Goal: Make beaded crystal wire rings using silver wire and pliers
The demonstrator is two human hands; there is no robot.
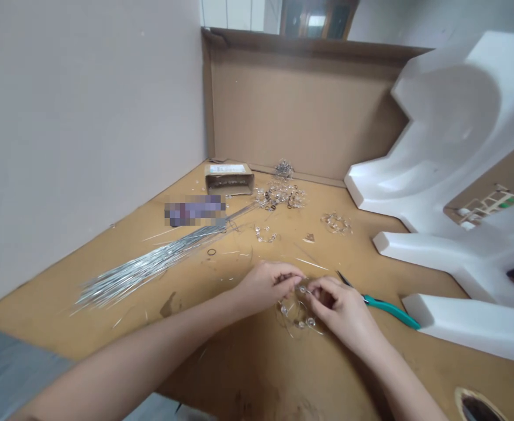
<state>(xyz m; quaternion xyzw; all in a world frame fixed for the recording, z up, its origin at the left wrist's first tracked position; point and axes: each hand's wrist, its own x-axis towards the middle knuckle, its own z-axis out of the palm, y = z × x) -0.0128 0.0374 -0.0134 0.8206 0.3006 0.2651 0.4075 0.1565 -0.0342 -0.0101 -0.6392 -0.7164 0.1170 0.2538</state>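
Close together near the table's middle, my left hand (269,284) and my right hand (339,305) both pinch a wire ring strung with clear beads (300,324). Its lower part, with loose wire ends, hangs beneath my fingers. The fingertips partly hide the upper wire and a bead between them. Just right of my right hand lie pliers with teal handles (390,310), their dark tip pointing left. Beyond my hands a short beaded wire (265,235) rests on the table, and another beaded ring (336,223) sits farther right.
A bundle of straight silver wires (147,263) spreads across the left. Behind it are a small open cardboard box (229,182), a blurred purple item (195,210) and a heap of beaded wire pieces (283,195). White foam blocks (418,248) line the right, cardboard (300,111) the back.
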